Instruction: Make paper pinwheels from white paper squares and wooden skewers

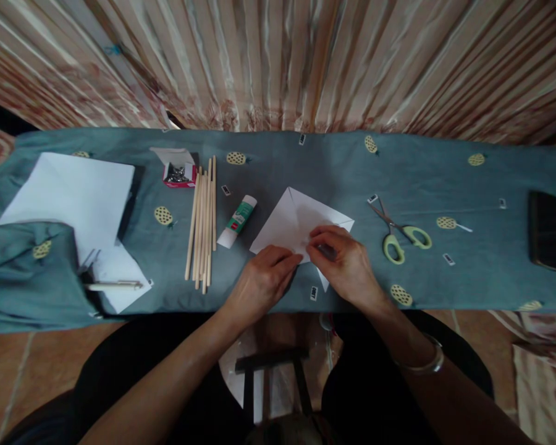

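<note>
sheet [282,216]: matt paper | sticks [204,228]: smooth wood | scissors [393,225]: metal, plastic | tablecloth [315,164]: matt cloth

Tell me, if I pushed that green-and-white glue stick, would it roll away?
The glue stick might well roll, since it lies on its side and its tube looks rounded. Pushed left, it would probably bump into the wooden sticks lying there. Picked up, it should stay stiff, because it looks like a hard plastic tube.

Dark object [553,232] cut off by right edge; glue stick [239,219] lettering unreadable; right hand [345,262] hides part of white paper [282,222].
</note>
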`<state>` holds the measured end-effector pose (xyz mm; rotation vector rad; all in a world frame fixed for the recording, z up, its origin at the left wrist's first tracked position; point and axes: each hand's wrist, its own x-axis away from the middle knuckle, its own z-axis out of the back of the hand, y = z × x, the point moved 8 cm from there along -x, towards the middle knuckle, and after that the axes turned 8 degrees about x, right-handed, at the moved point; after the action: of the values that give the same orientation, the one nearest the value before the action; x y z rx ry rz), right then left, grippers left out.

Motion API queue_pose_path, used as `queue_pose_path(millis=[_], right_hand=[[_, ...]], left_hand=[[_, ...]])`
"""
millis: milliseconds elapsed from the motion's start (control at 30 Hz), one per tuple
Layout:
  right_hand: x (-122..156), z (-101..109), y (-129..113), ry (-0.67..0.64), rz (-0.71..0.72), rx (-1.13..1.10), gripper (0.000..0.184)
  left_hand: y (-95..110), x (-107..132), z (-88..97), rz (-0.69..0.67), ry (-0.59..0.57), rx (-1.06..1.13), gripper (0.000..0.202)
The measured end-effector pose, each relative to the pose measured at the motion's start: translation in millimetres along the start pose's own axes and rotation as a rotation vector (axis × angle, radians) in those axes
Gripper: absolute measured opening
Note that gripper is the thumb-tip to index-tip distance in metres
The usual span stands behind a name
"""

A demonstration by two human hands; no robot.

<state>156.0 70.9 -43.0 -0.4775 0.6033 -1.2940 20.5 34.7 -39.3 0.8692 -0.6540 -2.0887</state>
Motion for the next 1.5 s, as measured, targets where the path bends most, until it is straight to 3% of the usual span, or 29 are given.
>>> queue_pose_path(millis=[1167, 1500], right_hand=[[3, 0, -7, 0.056, 0.056, 0.131, 0.01], [11, -3, -16, 0.08, 0.216, 0.278, 0.02]], left_hand=[[-6, -6, -4.4, 0.054, -0.045, 0.02, 0.019], [-6, -7, -5.3, 0.068, -0.065, -0.006, 0.019]])
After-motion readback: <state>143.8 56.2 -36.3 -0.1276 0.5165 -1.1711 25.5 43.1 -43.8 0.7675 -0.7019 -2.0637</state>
